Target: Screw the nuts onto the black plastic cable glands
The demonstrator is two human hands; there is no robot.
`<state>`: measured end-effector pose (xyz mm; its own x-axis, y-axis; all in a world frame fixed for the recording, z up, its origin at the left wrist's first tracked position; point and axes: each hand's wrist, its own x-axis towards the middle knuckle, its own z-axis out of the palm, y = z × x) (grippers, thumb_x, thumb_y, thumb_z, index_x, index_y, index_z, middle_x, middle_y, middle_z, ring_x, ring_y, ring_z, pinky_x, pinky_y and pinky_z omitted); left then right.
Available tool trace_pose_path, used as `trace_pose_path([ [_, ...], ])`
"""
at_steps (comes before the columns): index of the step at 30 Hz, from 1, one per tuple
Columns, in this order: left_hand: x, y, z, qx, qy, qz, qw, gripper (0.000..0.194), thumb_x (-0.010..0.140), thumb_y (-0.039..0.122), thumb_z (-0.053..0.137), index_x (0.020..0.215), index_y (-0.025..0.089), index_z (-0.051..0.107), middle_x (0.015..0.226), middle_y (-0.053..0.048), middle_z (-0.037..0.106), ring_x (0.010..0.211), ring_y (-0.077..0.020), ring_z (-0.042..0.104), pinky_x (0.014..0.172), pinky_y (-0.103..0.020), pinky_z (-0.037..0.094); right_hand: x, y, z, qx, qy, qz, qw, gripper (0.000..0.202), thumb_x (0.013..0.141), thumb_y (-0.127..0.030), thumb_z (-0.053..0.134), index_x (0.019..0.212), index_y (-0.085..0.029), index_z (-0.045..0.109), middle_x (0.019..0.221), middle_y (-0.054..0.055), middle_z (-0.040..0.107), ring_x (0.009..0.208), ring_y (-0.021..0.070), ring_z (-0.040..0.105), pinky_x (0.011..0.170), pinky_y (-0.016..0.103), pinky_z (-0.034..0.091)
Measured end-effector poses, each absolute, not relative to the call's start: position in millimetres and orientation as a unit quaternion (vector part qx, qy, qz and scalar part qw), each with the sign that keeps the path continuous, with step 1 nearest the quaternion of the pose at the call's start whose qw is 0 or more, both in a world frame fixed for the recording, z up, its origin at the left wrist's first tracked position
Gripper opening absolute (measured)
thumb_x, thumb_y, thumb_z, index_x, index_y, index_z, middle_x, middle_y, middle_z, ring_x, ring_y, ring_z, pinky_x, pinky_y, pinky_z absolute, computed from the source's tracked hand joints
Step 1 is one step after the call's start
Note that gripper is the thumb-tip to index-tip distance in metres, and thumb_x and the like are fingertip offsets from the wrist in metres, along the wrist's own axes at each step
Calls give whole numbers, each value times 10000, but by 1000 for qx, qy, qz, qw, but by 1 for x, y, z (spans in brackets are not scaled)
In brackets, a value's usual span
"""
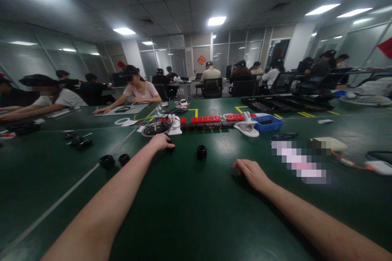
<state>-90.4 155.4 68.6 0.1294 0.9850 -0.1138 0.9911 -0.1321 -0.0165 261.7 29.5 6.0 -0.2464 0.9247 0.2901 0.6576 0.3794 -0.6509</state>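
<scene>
My left hand (pixel 161 142) is closed on a small black round part (pixel 170 147) at the green table's middle left. Another black round part (pixel 201 152) stands to its right, between my two hands, touched by neither. My right hand (pixel 249 171) rests on the table farther right, its fingers curled together with nothing visible in them. Left of my left forearm sit two more black parts, a larger one (pixel 107 162) and a smaller one (pixel 124 159).
Beyond my hands are a row of red blocks (pixel 206 119), a white clamp (pixel 246 125), a blue bin (pixel 268 123) and coiled black cable (pixel 156 128). A white device (pixel 329 144) with wires lies at right. A person (pixel 137 87) works across the table.
</scene>
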Motion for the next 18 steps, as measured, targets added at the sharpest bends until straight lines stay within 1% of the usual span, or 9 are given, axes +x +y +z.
trace_pose_path([
  [5, -70, 162, 70, 760, 647, -46, 42, 442, 658, 525, 548, 970, 227, 640, 967, -37, 648, 891, -206, 578, 674, -216, 420, 262, 29, 6, -519, -765, 200, 325, 454, 859, -446, 232, 729, -187, 581, 571, -3, 522, 596, 157, 530, 602, 269, 377],
  [10, -48, 178, 71, 759, 646, -58, 59, 480, 651, 557, 540, 982, 223, 634, 825, -28, 676, 800, -191, 602, 633, -213, 420, 262, 29, 5, -519, -767, 197, 323, 449, 860, -439, 237, 739, -187, 589, 567, -4, 524, 599, 155, 529, 610, 268, 376],
  [14, -26, 188, 71, 754, 650, -65, 59, 552, 628, 582, 552, 1025, 203, 614, 811, -44, 680, 801, -203, 605, 616, -217, 420, 261, 28, 6, -518, -768, 195, 322, 450, 863, -430, 234, 735, -188, 591, 564, -5, 524, 595, 151, 527, 611, 265, 373],
  [18, -8, 195, 74, 756, 647, -79, 64, 540, 625, 589, 560, 990, 199, 630, 761, -55, 687, 776, -205, 618, 620, -221, 425, 260, 27, 9, -518, -769, 191, 323, 452, 862, -429, 233, 731, -185, 591, 568, -2, 519, 603, 154, 525, 613, 267, 371],
])
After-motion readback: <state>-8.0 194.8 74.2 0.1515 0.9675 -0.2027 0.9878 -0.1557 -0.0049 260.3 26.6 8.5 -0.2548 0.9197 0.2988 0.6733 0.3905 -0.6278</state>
